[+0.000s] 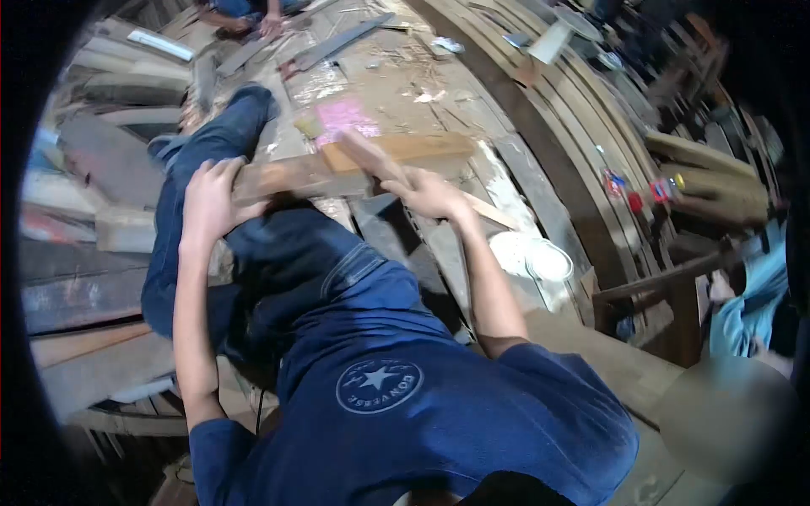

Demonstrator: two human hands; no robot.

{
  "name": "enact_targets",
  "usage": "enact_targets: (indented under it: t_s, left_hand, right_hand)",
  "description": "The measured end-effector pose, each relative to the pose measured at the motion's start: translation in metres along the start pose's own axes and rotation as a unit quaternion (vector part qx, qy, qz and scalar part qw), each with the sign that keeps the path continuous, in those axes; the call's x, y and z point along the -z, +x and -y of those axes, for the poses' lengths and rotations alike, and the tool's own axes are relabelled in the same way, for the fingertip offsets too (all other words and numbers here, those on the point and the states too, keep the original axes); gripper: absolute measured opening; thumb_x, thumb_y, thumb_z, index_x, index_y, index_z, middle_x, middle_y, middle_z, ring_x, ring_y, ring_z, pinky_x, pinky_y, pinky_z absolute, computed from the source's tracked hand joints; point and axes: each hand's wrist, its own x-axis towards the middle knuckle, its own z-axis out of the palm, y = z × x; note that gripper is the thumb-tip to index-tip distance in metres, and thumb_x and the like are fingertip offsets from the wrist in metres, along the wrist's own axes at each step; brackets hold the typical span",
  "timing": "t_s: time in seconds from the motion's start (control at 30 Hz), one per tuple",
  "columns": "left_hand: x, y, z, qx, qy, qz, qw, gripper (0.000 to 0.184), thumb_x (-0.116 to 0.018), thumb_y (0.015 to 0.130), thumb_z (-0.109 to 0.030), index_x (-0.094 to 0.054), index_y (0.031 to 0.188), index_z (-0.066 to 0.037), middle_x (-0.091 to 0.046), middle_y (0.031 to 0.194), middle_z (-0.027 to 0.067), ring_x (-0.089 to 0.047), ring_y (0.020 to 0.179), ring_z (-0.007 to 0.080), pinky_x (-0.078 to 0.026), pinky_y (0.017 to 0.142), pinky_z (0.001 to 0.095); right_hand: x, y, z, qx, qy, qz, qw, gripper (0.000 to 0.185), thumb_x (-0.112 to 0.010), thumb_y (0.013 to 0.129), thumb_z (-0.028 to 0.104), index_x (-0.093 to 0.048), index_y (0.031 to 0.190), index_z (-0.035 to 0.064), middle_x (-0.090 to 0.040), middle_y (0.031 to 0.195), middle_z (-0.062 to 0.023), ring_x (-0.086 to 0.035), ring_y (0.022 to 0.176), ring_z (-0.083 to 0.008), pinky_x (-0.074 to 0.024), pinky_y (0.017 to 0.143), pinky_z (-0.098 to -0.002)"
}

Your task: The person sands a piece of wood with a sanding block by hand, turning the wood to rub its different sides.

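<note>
Close to my raised knee, my left hand [211, 202] is closed around the near end of a brown wooden block [287, 177]. The block stretches across my thigh toward a lighter tan wood piece [434, 150]; whether the two are joined I cannot tell. My right hand [429, 194] grips a flat wooden stick [371, 156], blurred by motion, which crosses over the pieces at a slant. Behind the wood, a pink patch [346, 118] lies on the work surface. What the stick's lower end touches is hidden by my fingers.
A handsaw [337, 46] lies on the planked surface [396, 76] ahead. Near my right forearm stand white round lids or tubs [540, 257]. Long boards [540, 93] run along the right. Scrap planks [101, 287] pile up at left. Another person's hand [272, 24] shows at top; a person in light blue [747, 295] is at right.
</note>
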Motion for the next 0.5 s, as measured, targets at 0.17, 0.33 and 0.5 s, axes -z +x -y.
enact_targets:
  t_s: [0.17, 0.33, 0.5]
  left_hand:
    - [-0.006, -0.007, 0.014, -0.005, -0.007, -0.010, 1.000, 0.073, -0.087, 0.062, -0.045, -0.066, 0.115, 0.000, -0.069, 0.110, 0.0140, -0.062, 0.098, 0.0356, -0.050, 0.093, 0.0417]
    - [-0.007, -0.005, 0.016, -0.022, -0.007, -0.014, 1.000, 0.071, -0.087, 0.062, -0.044, -0.066, 0.114, 0.000, -0.069, 0.110, 0.0144, -0.061, 0.096, 0.0340, -0.050, 0.090, 0.0402]
    - [-0.010, -0.006, 0.018, -0.033, 0.005, -0.026, 0.999, 0.072, -0.087, 0.063, -0.049, -0.066, 0.113, -0.001, -0.071, 0.106, 0.0151, -0.065, 0.096, 0.0352, -0.051, 0.090, 0.0396]
  right_hand:
    - [0.029, 0.006, -0.053, -0.181, -0.045, -0.092, 0.978, 0.052, -0.057, 0.097, 0.040, -0.066, 0.105, -0.0106, -0.069, 0.087, -0.0330, -0.069, 0.089, -0.0450, -0.0549, 0.080, -0.0487]
    - [-0.004, -0.003, -0.006, -0.050, -0.154, -0.120, 0.979, 0.052, -0.056, 0.097, 0.042, -0.063, 0.108, -0.0088, -0.067, 0.093, -0.0357, -0.068, 0.095, -0.0474, -0.0540, 0.086, -0.0520]
    - [-0.024, -0.013, 0.025, 0.014, -0.137, -0.078, 0.987, 0.057, -0.056, 0.096, 0.050, -0.060, 0.114, -0.0039, -0.067, 0.097, -0.0344, -0.066, 0.098, -0.0477, -0.0514, 0.086, -0.0528]
